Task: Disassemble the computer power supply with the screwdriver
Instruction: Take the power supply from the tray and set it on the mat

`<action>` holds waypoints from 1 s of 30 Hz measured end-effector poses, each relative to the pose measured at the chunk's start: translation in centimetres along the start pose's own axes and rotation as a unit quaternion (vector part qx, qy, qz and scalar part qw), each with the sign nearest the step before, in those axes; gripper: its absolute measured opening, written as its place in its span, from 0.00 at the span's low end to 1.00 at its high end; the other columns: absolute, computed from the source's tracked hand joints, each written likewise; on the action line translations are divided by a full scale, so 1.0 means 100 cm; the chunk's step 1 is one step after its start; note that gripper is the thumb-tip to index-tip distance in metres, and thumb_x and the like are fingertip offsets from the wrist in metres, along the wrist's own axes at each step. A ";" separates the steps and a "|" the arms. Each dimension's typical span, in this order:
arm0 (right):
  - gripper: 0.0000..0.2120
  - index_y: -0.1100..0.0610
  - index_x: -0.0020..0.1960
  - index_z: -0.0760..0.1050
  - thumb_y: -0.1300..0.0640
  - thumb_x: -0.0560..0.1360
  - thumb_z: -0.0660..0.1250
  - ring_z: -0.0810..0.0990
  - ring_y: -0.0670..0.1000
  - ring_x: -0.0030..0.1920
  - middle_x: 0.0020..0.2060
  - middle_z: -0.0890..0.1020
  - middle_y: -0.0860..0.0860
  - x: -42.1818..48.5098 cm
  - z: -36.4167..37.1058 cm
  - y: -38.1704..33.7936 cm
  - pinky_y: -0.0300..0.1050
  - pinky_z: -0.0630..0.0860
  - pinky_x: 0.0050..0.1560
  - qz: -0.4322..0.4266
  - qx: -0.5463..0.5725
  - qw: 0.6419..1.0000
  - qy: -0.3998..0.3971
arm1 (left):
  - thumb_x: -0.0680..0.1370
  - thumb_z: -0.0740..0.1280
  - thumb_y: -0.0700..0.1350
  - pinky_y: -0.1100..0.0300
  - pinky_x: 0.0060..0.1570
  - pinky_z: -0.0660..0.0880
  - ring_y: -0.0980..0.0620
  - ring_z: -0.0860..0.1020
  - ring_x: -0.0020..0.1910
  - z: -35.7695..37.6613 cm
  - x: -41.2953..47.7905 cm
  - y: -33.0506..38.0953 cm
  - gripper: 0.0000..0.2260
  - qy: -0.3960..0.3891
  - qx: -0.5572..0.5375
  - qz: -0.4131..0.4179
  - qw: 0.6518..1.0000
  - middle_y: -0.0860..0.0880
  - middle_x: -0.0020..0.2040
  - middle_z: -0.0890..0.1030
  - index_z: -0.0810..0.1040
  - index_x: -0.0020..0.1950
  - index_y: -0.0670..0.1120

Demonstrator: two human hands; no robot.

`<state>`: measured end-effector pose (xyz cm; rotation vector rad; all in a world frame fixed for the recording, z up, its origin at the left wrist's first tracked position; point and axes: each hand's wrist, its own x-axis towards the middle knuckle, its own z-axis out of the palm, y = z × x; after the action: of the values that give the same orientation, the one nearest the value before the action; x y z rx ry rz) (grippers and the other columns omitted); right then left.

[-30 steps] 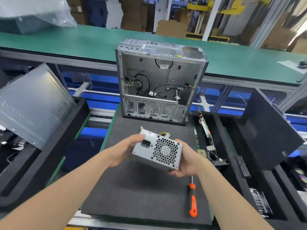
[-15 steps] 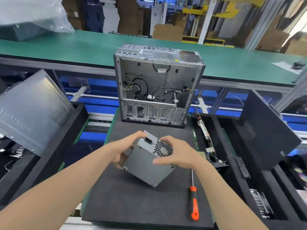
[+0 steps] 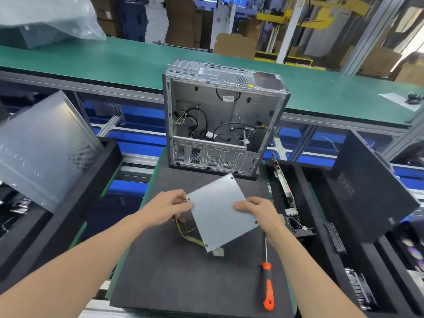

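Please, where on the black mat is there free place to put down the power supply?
Widest bare patch of the mat: near its front edge, between the left forearm and the screwdriver. A narrower strip lies between the computer case and the power supply. Crowded: the mat's right edge, by the screwdriver.

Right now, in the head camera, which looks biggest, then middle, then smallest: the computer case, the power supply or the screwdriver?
1. computer case, biggest though farthest away.
2. power supply, held closer.
3. screwdriver, long but thin, smallest.
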<state>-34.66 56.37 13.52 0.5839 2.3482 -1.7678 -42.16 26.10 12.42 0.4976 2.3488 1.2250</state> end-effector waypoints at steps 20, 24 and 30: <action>0.31 0.50 0.56 0.76 0.32 0.63 0.76 0.82 0.53 0.56 0.55 0.83 0.49 -0.012 0.032 0.061 0.52 0.80 0.56 0.149 0.113 0.981 0.056 | 0.85 0.58 0.42 0.51 0.57 0.61 0.49 0.75 0.65 0.067 0.060 -0.036 0.14 0.084 0.250 0.018 0.964 0.53 0.63 0.76 0.71 0.70 0.52; 0.25 0.51 0.51 0.77 0.31 0.68 0.68 0.78 0.52 0.58 0.56 0.78 0.50 -0.010 0.032 0.053 0.48 0.74 0.52 0.113 0.008 0.991 0.066 | 0.85 0.58 0.37 0.50 0.57 0.71 0.44 0.77 0.60 0.060 0.054 -0.036 0.18 0.097 0.251 0.030 0.963 0.50 0.59 0.78 0.74 0.72 0.53; 0.19 0.49 0.54 0.81 0.34 0.76 0.67 0.81 0.46 0.53 0.51 0.84 0.42 -0.016 0.019 0.051 0.43 0.74 0.47 0.072 -0.084 0.993 0.041 | 0.81 0.63 0.35 0.49 0.60 0.75 0.41 0.80 0.57 0.053 0.060 -0.019 0.16 0.142 0.203 0.044 0.968 0.45 0.53 0.83 0.83 0.64 0.47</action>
<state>-31.40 55.40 8.93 0.7897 2.4104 -1.4957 -44.58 31.61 6.84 0.5954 2.8715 0.8949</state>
